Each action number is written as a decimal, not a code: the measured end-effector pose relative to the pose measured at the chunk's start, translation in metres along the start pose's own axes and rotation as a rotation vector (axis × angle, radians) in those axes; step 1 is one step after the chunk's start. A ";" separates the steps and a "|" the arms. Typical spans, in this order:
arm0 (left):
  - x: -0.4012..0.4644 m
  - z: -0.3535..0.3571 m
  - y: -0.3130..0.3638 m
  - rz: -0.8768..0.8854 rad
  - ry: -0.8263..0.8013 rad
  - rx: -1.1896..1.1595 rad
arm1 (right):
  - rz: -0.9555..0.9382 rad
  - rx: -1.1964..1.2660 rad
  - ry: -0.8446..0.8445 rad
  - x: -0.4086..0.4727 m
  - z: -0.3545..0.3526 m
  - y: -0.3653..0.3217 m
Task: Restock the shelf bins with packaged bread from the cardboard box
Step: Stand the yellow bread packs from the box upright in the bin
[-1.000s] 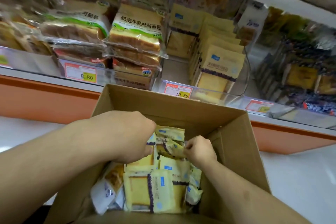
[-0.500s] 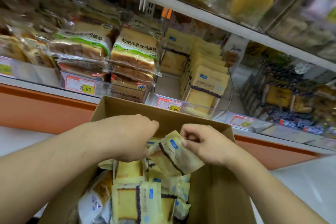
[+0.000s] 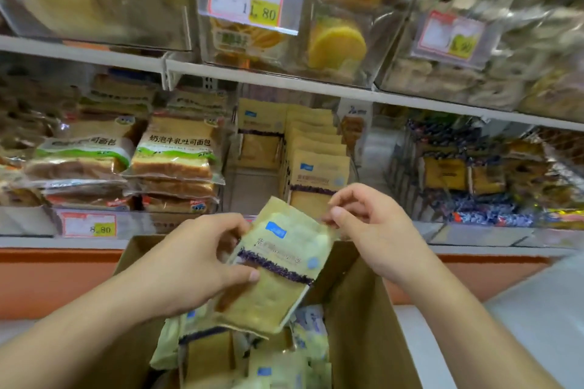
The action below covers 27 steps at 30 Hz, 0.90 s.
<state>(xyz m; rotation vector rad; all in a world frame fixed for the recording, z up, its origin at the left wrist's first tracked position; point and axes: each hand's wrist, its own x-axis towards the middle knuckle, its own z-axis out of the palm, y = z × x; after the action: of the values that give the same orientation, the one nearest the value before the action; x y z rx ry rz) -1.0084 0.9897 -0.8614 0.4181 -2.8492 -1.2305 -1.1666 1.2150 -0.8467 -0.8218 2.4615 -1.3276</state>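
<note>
Box (image 3: 363, 319) nearest, open, more yellow packs inside. Above it, bread pack (image 3: 278, 265) held up, long axis tilted, top edge leaning right toward shelf. Left hand (image 3: 202, 265) clamped round its lower left side, thumb across front. Right hand (image 3: 369, 230) pinching top right corner. Beyond, straight ahead and slightly right: bin (image 3: 252, 180) with matching yellow packs standing upright. Right hand nearer bin; pack likely goes forward, upright.

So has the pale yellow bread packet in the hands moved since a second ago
Yes. The bread packet, held by the left hand and right hand, has risen out of the cardboard box; its top now clears the box's far rim, nearer the shelf.
</note>
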 end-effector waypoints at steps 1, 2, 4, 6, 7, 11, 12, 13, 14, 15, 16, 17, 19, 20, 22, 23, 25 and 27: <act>0.002 -0.002 0.002 -0.013 0.044 -0.045 | 0.037 -0.012 0.046 0.003 -0.005 0.006; 0.005 -0.004 0.005 -0.015 0.092 -0.105 | 0.069 -0.014 0.074 0.005 -0.009 0.011; 0.011 -0.005 0.017 0.003 0.179 -0.223 | 0.104 0.008 0.085 0.009 -0.015 0.018; 0.021 -0.004 0.032 0.061 0.279 -0.274 | 0.112 0.079 0.071 0.014 -0.019 0.020; 0.028 -0.003 0.039 0.089 0.330 -0.285 | 0.108 0.109 0.060 0.017 -0.021 0.021; 0.068 0.007 0.065 0.158 0.434 -0.288 | 0.039 0.096 0.032 0.027 -0.030 0.024; 0.079 0.011 0.069 0.166 0.430 -0.292 | 0.033 0.103 0.029 0.030 -0.032 0.024; 0.089 0.017 0.072 0.165 0.419 -0.289 | 0.037 0.111 0.032 0.032 -0.033 0.025; 0.099 0.023 0.075 0.158 0.409 -0.285 | 0.043 0.107 0.040 0.034 -0.034 0.026; 0.108 0.030 0.075 0.145 0.399 -0.280 | 0.048 0.079 0.055 0.035 -0.035 0.028; 0.115 0.036 0.074 0.125 0.388 -0.290 | 0.056 0.039 0.070 0.035 -0.035 0.031; 0.121 0.042 0.072 0.102 0.380 -0.300 | 0.064 -0.006 0.080 0.035 -0.036 0.032; 0.130 0.050 0.064 0.076 0.382 -0.240 | 0.088 -0.106 0.073 0.033 -0.037 0.033; 0.134 0.054 0.058 0.069 0.382 -0.173 | 0.098 -0.149 0.063 0.031 -0.038 0.032; 0.136 0.060 0.048 0.045 0.354 -0.056 | 0.095 -0.186 0.053 0.032 -0.040 0.032; 0.137 0.063 0.043 0.026 0.330 -0.009 | 0.096 -0.195 0.050 0.033 -0.041 0.033; 0.137 0.068 0.036 -0.017 0.298 0.077 | 0.105 -0.229 0.041 0.035 -0.041 0.035; 0.138 0.069 0.035 -0.050 0.287 0.111 | 0.109 -0.261 0.021 0.036 -0.040 0.038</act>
<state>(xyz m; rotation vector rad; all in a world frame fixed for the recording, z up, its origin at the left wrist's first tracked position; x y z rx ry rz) -1.1575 1.0282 -0.8973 0.6177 -2.6813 -0.9331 -1.2277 1.2389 -0.8525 -0.7174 2.6914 -0.9977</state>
